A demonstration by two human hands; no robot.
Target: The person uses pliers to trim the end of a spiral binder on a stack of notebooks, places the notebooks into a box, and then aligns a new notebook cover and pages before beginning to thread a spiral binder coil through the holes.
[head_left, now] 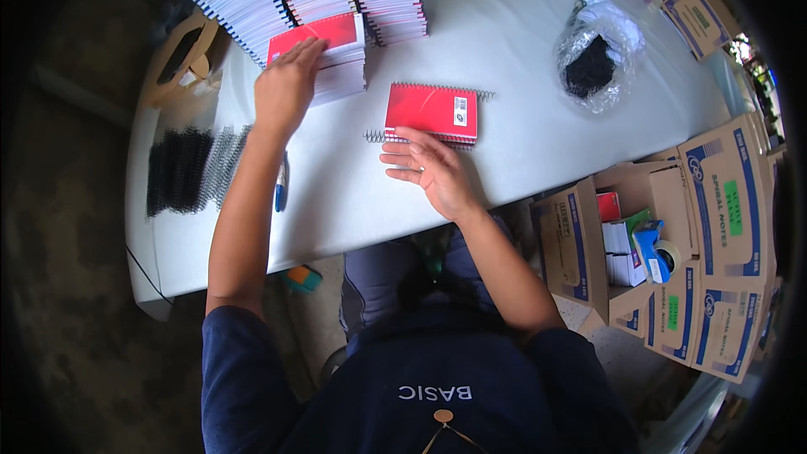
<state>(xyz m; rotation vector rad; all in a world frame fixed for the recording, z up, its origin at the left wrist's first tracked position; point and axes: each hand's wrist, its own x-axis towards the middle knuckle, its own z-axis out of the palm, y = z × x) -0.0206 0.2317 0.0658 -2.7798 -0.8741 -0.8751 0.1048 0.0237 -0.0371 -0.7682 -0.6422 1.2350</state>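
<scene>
One red notebook [432, 112] lies by a loose wire coil [376, 136] under the flat, spread right hand [427, 170], seemingly unbound, while the open left hand [287, 84] rests atop the next red-topped stack [328, 55].

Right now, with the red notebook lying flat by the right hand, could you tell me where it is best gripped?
Probably by its right short edge. The red notebook lies flat on the table, with wire coils along both long edges, and the right hand rests at the near one. The right end is bare and free, so pinching there, thumb on top and fingers beneath, looks safest.
</scene>
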